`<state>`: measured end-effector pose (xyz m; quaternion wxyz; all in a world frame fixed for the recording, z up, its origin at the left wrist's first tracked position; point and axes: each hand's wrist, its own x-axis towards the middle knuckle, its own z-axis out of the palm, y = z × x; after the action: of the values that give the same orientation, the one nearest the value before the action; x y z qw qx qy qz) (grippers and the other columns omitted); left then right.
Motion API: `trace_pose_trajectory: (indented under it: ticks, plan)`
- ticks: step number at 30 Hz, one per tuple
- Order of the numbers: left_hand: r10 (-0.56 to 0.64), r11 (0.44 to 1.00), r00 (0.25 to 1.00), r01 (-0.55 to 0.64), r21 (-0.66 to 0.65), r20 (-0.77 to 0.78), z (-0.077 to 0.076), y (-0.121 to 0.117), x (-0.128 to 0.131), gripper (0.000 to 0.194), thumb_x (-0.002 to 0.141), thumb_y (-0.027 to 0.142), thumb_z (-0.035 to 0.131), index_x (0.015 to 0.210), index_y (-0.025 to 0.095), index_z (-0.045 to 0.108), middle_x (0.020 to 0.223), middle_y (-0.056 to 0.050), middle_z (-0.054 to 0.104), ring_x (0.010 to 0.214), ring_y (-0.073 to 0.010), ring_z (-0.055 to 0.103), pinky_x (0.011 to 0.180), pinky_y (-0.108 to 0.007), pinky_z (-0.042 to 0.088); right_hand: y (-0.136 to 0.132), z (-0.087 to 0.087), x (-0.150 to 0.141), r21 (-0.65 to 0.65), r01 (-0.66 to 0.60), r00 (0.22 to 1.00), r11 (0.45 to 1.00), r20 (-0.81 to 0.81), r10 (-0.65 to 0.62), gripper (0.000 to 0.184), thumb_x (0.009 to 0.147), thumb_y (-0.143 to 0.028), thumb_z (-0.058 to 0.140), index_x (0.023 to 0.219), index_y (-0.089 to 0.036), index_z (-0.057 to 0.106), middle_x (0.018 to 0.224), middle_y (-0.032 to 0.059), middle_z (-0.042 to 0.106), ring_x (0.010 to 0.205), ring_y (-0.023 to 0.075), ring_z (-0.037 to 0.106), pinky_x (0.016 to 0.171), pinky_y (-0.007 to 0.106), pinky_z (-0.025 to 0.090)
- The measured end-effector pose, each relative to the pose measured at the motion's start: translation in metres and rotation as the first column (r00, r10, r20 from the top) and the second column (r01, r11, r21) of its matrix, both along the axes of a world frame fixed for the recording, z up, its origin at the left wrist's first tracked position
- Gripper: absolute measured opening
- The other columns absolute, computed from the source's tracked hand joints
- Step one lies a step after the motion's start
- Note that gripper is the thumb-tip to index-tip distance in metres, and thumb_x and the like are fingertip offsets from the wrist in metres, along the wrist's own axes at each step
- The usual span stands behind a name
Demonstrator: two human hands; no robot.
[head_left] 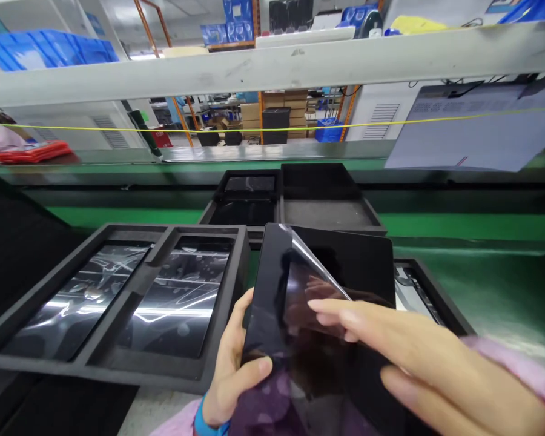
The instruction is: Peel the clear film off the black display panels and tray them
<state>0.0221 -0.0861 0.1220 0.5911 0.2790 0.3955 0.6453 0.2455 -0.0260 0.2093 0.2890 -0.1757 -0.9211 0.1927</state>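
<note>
My left hand [238, 363] grips the left edge of a glossy black tablet screen panel [367, 260], thumb on its front and fingers behind. A clear protective film [300, 284] lies over part of the glass, its lifted edge running diagonally down from the top. My right hand [418, 351] reaches across from the right, fingers stretched out and thumb apart, with the fingertips at the film. Whether they press on it is unclear. The panel's lower end runs out of view.
At left, a dark foam tray [166, 236] holds two film-covered screens [177, 297]. Behind the panel stands another divided tray [327, 212]. A third tray [445, 297] with a part sits at right on the green bench [504, 290]. A shelf beam [209, 69] crosses above, with papers [472, 130] hanging at right.
</note>
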Motion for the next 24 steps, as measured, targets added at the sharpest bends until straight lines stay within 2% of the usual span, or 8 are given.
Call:
trace_pose_trajectory:
  ticks: [2, 4, 9, 10, 12, 15, 19, 24]
  plan:
    - [-0.033, 0.999, 0.999, 0.033, -0.003, 0.033, 0.004, 0.004, -0.001, 0.072, 0.060, 0.020, 0.075, 0.129, 0.028, 0.056, 0.118, -0.002, 0.070, 0.120, -0.0292, 0.057, 0.098, -0.032, 0.047, 0.019, 0.024, -0.002, -0.078, -0.258, 0.954, 0.963, 0.137, 0.267, 0.071, 0.081, 0.001, 0.040, 0.147, -0.021, 0.029, 0.143, 0.0026, 0.040, 0.128, 0.0166, 0.041, 0.107, 0.025, 0.038]
    - [-0.039, 0.999, 0.995, 0.037, 0.022, 0.094, 0.009, 0.006, 0.000, 0.068, 0.060, 0.017, 0.072, 0.126, 0.027, 0.059, 0.119, -0.002, 0.069, 0.126, -0.0302, 0.051, 0.105, -0.036, 0.041, 0.034, 0.040, -0.003, -0.113, -0.378, 0.886, 0.919, 0.243, 0.394, 0.068, 0.074, 0.008, 0.038, 0.139, -0.011, 0.042, 0.143, 0.0063, 0.040, 0.135, 0.0165, 0.029, 0.111, 0.025, 0.030]
    - [0.077, 0.996, 0.995, -0.074, -0.057, 0.061, 0.009, 0.009, 0.003, 0.047, 0.074, 0.027, 0.065, 0.121, 0.026, 0.064, 0.126, 0.000, 0.065, 0.138, -0.0256, 0.035, 0.117, -0.036, 0.021, 0.042, 0.045, -0.014, 0.005, -0.402, 0.864, 0.916, 0.331, 0.378, 0.014, 0.080, -0.007, 0.067, 0.093, -0.012, 0.069, 0.134, 0.0112, 0.049, 0.138, 0.0208, 0.024, 0.112, 0.026, 0.030]
    - [0.131, 0.989, 0.991, -0.129, -0.069, 0.023, 0.006, 0.010, 0.003, 0.041, 0.078, 0.031, 0.063, 0.119, 0.026, 0.065, 0.128, 0.000, 0.064, 0.140, -0.0233, 0.031, 0.118, -0.033, 0.017, 0.041, 0.042, -0.017, 0.061, -0.392, 0.882, 0.918, 0.308, 0.356, 0.004, 0.082, -0.013, 0.070, 0.085, -0.014, 0.068, 0.130, 0.0107, 0.053, 0.138, 0.0218, 0.025, 0.112, 0.028, 0.031]
    - [0.208, 0.976, 0.978, -0.208, -0.059, -0.016, -0.002, 0.013, 0.000, 0.036, 0.081, 0.035, 0.063, 0.116, 0.026, 0.067, 0.130, 0.002, 0.063, 0.141, -0.0201, 0.030, 0.118, -0.030, 0.013, 0.040, 0.037, -0.023, 0.187, -0.309, 0.940, 0.933, 0.212, 0.269, 0.011, 0.085, -0.020, 0.069, 0.077, -0.017, 0.062, 0.116, 0.0074, 0.061, 0.135, 0.0234, 0.030, 0.114, 0.036, 0.028]
    - [0.213, 0.976, 0.977, -0.213, -0.050, -0.001, -0.009, 0.015, -0.003, 0.041, 0.083, 0.037, 0.061, 0.123, 0.028, 0.062, 0.131, 0.002, 0.062, 0.137, -0.0219, 0.038, 0.118, -0.034, 0.018, 0.036, 0.029, -0.032, 0.284, -0.063, 0.998, 0.957, -0.004, 0.067, 0.014, 0.087, -0.021, 0.066, 0.077, -0.019, 0.056, 0.088, 0.0010, 0.064, 0.123, 0.0246, 0.045, 0.112, 0.047, 0.023]
    - [0.303, 0.952, 0.949, -0.306, -0.022, -0.088, -0.002, 0.014, 0.002, 0.038, 0.087, 0.035, 0.055, 0.125, 0.029, 0.061, 0.128, 0.002, 0.064, 0.131, -0.0246, 0.046, 0.112, -0.035, 0.034, 0.028, 0.024, -0.045, 0.220, 0.175, 0.970, 0.960, -0.205, -0.130, 0.019, 0.082, -0.009, 0.065, 0.073, -0.019, 0.052, 0.070, -0.0024, 0.057, 0.107, 0.0221, 0.052, 0.110, 0.050, 0.024]
    - [0.298, 0.953, 0.954, -0.299, 0.044, 0.026, 0.004, 0.013, 0.010, 0.034, 0.090, 0.031, 0.050, 0.120, 0.028, 0.064, 0.123, 0.002, 0.067, 0.121, -0.0238, 0.057, 0.102, -0.034, 0.047, 0.020, 0.026, -0.055, 0.036, 0.227, 0.929, 0.973, -0.307, -0.205, 0.024, 0.077, -0.004, 0.068, 0.068, -0.019, 0.052, 0.067, -0.0027, 0.057, 0.105, 0.0212, 0.053, 0.097, 0.039, 0.040]
